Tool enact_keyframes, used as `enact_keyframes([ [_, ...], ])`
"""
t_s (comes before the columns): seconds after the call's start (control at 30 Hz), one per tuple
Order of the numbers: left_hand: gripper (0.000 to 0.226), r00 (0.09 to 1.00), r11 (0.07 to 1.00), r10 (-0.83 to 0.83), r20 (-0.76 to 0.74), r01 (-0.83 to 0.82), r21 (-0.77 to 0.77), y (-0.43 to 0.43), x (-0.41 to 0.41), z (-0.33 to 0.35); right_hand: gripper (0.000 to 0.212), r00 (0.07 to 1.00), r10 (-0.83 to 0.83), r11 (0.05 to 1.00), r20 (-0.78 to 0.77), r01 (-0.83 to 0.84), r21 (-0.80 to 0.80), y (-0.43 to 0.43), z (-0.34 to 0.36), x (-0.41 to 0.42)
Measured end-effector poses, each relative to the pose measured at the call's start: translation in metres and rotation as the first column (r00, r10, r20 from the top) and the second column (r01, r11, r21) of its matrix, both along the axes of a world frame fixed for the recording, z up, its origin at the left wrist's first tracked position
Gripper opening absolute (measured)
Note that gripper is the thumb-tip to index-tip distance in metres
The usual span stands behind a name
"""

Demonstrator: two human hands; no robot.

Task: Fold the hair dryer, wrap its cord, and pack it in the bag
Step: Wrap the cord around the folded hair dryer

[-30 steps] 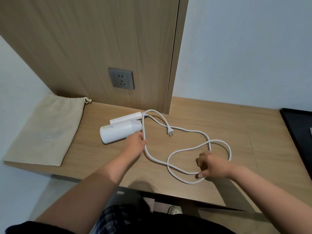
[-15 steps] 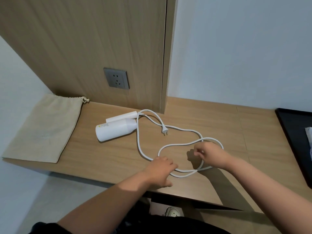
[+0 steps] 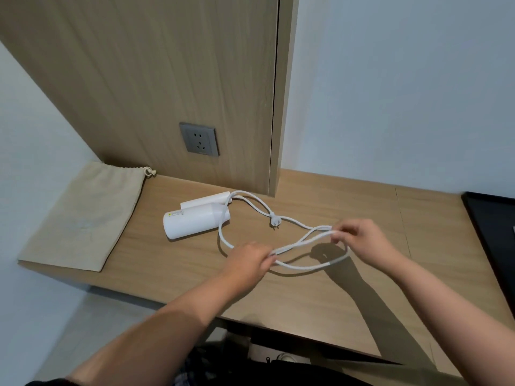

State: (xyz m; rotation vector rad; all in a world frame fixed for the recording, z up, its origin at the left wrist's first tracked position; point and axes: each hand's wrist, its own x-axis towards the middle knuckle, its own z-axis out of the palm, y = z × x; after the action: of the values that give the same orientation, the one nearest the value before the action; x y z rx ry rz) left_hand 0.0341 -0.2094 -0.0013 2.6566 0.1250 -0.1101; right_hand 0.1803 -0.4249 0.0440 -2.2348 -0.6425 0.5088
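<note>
Right of centre, the thin white cord point(image 3: 299, 242), seemingly doubled, was pinched by the left hand point(image 3: 248, 260) and right hand point(image 3: 361, 236); even, taut loops were advisable.

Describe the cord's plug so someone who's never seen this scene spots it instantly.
Start at the grey wall socket in the wood panel; below it the white hair dryer lies on the desk. To the dryer's right, short of the right hand, the plug rests on the desk. It is the cord's only stubby, pronged end.
</note>
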Motion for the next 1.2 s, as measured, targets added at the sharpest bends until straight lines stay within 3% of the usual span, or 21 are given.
enact_keyframes([
  [0.1,0.029,0.967,0.911,0.202,-0.157,-0.245,-0.333,0.008,0.008,0.017,0.007,0.980,-0.163,0.985,0.115,0.155,0.076,0.012,0.011,0.014],
  [0.2,0.033,0.941,0.774,0.246,-0.231,-0.334,-0.538,0.011,0.020,0.037,0.013,0.860,-0.220,0.975,0.461,0.180,0.129,0.026,0.011,0.008],
  [0.3,0.040,0.938,0.728,0.277,-0.211,-0.348,-0.591,0.017,0.032,0.049,0.020,0.762,-0.053,0.992,0.646,-0.034,0.122,0.037,0.008,-0.017],
  [0.43,0.037,0.945,0.702,0.263,-0.196,-0.326,-0.633,0.021,0.040,0.056,0.033,0.694,0.294,0.955,0.657,-0.179,-0.238,0.053,-0.005,-0.035],
  [0.53,0.035,0.946,0.685,0.256,-0.200,-0.324,-0.653,0.021,0.043,0.058,0.018,0.684,0.323,0.942,0.654,-0.162,-0.295,0.065,-0.004,-0.029],
  [0.63,0.041,0.952,0.722,0.246,-0.185,-0.307,-0.620,0.028,0.042,0.057,0.025,0.649,0.217,0.974,0.729,-0.098,-0.203,0.063,-0.006,-0.019],
  [0.73,0.044,0.954,0.763,0.248,-0.167,-0.298,-0.574,0.042,0.040,0.052,0.029,0.773,-0.102,0.994,0.626,0.098,0.041,0.046,0.001,-0.005],
  [0.8,0.041,0.956,0.785,0.234,-0.179,-0.295,-0.545,0.052,0.039,0.048,0.026,0.860,-0.341,0.937,0.379,0.282,0.205,0.036,0.011,0.009],
  [0.87,0.037,0.959,0.795,0.209,-0.193,-0.282,-0.538,0.059,0.039,0.045,0.027,0.860,-0.482,0.859,0.168,0.427,0.282,0.030,0.019,0.022],
  [0.93,0.034,0.959,0.776,0.207,-0.194,-0.282,-0.564,0.061,0.040,0.046,0.027,0.842,-0.526,0.834,0.120,0.482,0.269,0.028,0.023,0.030],
  [1.03,0.036,0.950,0.714,0.257,-0.180,-0.312,-0.626,0.057,0.047,0.051,0.017,0.844,-0.367,0.920,0.392,0.392,0.017,0.033,0.030,0.030],
  [1.13,0.037,0.949,0.690,0.256,-0.186,-0.314,-0.652,0.053,0.053,0.055,0.056,0.815,-0.061,0.920,0.576,0.270,-0.284,0.046,0.043,0.022],
  [1.2,0.037,0.957,0.716,0.219,-0.192,-0.291,-0.635,0.051,0.056,0.059,0.065,0.768,0.040,0.930,0.639,0.205,-0.304,0.062,0.051,0.015],
])
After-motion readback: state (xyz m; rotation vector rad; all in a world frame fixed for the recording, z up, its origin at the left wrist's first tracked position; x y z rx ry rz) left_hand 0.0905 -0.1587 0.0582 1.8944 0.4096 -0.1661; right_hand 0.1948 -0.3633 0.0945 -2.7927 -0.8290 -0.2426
